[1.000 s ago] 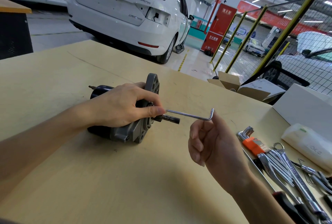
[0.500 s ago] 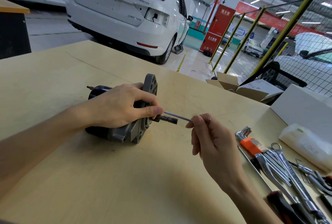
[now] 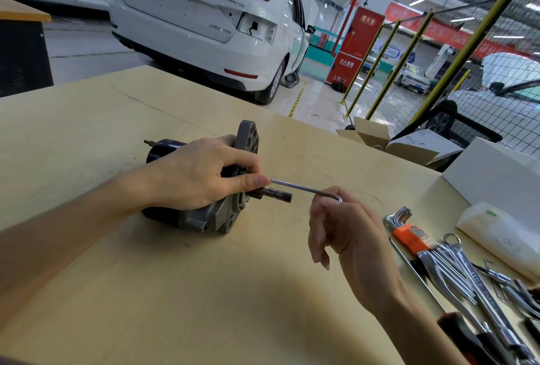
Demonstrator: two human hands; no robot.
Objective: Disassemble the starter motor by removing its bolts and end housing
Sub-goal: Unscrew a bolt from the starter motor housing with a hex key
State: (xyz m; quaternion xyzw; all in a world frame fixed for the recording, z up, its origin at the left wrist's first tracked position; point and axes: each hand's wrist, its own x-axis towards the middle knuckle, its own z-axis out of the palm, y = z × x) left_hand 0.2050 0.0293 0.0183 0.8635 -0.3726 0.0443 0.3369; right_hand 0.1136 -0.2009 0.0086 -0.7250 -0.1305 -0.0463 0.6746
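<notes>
From the head camera, I see the starter motor point(image 3: 190, 189) lying on its side on the table point(image 3: 146, 291), my left hand point(image 3: 201, 174) wrapped around its body. My right hand point(image 3: 347, 236) pinches the bent end of a hex key point(image 3: 306, 189) whose tip meets the grey end housing point(image 3: 233, 212); wrenches point(image 3: 455, 271) lie at right.

The left hand point(image 3: 201, 173) lay curled over the motor body, thumb and forefinger extended to the right around the key's shaft, while the right hand point(image 3: 344, 227), nearer and to the right, seemingly pinched the key's bent end, its lower fingers hanging loosely curled.
</notes>
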